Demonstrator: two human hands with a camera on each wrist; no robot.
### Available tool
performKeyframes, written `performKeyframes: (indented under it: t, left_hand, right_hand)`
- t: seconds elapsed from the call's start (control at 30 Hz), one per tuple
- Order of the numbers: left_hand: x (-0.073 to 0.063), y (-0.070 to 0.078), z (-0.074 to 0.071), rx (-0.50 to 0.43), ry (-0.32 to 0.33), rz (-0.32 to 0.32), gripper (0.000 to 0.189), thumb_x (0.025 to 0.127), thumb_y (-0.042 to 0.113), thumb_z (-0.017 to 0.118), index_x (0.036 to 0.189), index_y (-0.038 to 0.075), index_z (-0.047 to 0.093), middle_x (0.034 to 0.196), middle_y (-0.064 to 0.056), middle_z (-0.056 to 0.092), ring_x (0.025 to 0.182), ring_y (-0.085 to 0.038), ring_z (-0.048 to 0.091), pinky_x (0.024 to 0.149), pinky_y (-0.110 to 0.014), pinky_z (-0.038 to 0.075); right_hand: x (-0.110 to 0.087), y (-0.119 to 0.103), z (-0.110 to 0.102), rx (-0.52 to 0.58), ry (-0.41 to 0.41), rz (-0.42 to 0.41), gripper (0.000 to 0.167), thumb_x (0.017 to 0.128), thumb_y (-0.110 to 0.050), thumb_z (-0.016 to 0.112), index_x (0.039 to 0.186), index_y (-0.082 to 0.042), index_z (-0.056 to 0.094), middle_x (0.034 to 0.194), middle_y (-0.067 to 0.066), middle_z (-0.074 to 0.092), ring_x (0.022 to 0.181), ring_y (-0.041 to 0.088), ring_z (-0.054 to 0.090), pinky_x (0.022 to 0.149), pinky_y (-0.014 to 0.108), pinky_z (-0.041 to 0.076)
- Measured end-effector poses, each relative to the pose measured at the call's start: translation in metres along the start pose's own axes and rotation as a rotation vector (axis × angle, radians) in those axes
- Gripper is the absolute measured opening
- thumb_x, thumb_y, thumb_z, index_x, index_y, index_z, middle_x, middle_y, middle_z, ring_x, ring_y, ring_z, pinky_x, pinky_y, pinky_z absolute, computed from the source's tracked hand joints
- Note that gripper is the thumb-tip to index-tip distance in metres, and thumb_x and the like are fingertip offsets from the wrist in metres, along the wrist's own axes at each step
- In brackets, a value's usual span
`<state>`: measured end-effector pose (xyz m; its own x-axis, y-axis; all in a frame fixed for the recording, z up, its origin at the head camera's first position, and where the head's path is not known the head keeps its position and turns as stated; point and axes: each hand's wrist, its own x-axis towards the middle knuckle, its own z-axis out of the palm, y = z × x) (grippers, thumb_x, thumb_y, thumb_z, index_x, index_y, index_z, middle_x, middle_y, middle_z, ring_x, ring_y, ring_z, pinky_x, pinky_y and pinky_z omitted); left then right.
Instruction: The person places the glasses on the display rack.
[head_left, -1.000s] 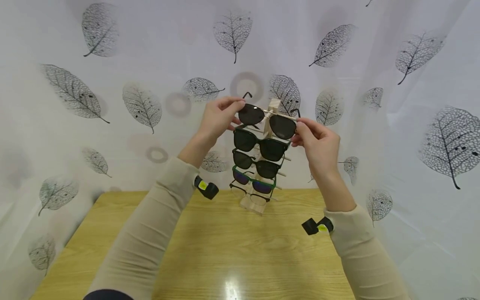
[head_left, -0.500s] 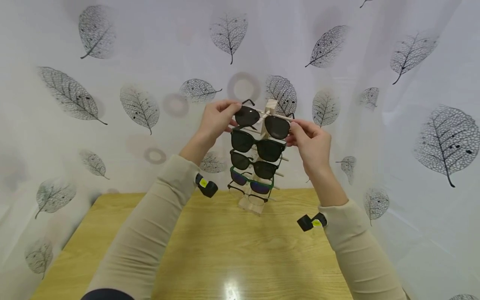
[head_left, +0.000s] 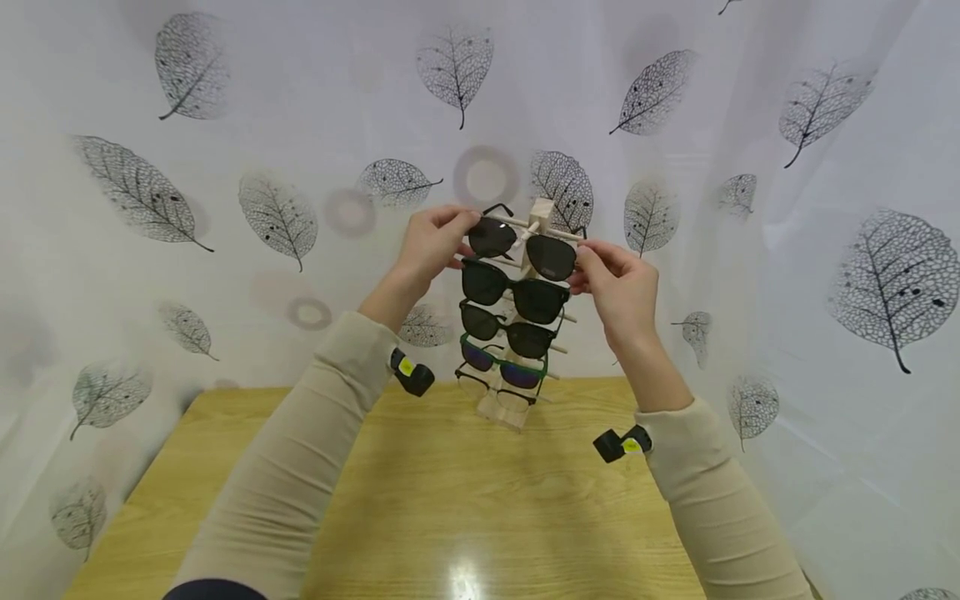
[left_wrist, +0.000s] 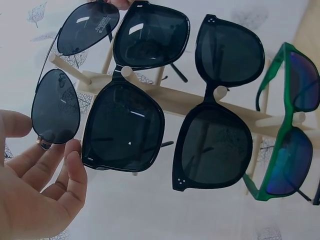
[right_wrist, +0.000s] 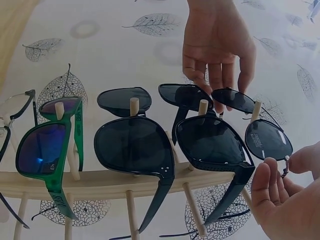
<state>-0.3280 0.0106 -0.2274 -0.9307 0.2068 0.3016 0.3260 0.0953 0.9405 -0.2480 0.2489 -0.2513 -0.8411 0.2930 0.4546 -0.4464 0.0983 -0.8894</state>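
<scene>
Dark-lensed, thin-framed sunglasses [head_left: 551, 257] are at the top of a wooden glasses stand [head_left: 542, 213]. My left hand [head_left: 437, 247] pinches their left end between thumb and fingers. At the opposite end, my right hand [head_left: 624, 282] pinches the frame by its hinge. The bridge lies close by the topmost front peg, and the temples extend backward over the upper crossbar. In the left wrist view, fingertips of the left hand [left_wrist: 47, 192] also come right up to the corner of the black sunglasses [left_wrist: 125, 127] one row below.
Lower rows of the stand carry more black sunglasses [head_left: 530, 340], green-framed sunglasses [head_left: 522, 375] and clear-lensed glasses [head_left: 514, 401]. The stand is at the back of a wooden table [head_left: 465, 492]. Behind it hangs a white leaf-print curtain [head_left: 360, 75].
Both hands have brought the top sunglasses slightly down and left, in against the stand. Its top peg now shows in front of the bridge. The lower glasses have kept their places.
</scene>
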Motion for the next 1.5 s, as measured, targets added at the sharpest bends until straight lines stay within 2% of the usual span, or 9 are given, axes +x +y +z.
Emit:
performKeyframes:
  t: [0.43, 0.97, 1.5]
  left_hand:
    - [0.0017, -0.0023, 0.0001, -0.007, 0.007, -0.001, 0.036, 0.107, 0.030, 0.060, 0.135, 0.011, 0.072, 0.135, -0.011, 0.068, 0.073, -0.010, 0.066, 0.067, -0.025, 0.055]
    - [0.0026, -0.0042, 0.0002, 0.014, -0.008, 0.002, 0.037, 0.107, 0.031, 0.059, 0.136, 0.011, 0.072, 0.138, -0.010, 0.066, 0.078, -0.010, 0.066, 0.069, -0.028, 0.054]
    - [0.0038, -0.0064, -0.0024, -0.027, 0.000, 0.015, 0.034, 0.107, 0.028, 0.060, 0.132, 0.010, 0.074, 0.123, -0.009, 0.070, 0.076, -0.011, 0.067, 0.065, -0.024, 0.054]
  right_hand:
    - [0.0001, 0.0025, 0.0011, -0.015, 0.006, -0.016, 0.031, 0.102, -0.012, 0.069, 0.123, 0.010, 0.071, 0.079, -0.005, 0.074, 0.063, 0.008, 0.068, 0.063, 0.021, 0.059]
    - [-0.0006, 0.0024, 0.0007, -0.035, 0.009, -0.023, 0.031, 0.102, -0.014, 0.069, 0.122, 0.010, 0.071, 0.080, -0.005, 0.074, 0.062, 0.008, 0.067, 0.062, 0.021, 0.059]
    - [-0.0018, 0.0011, 0.0031, -0.031, -0.003, -0.037, 0.033, 0.103, -0.016, 0.068, 0.125, 0.009, 0.070, 0.081, -0.003, 0.074, 0.064, 0.009, 0.068, 0.063, 0.022, 0.060]
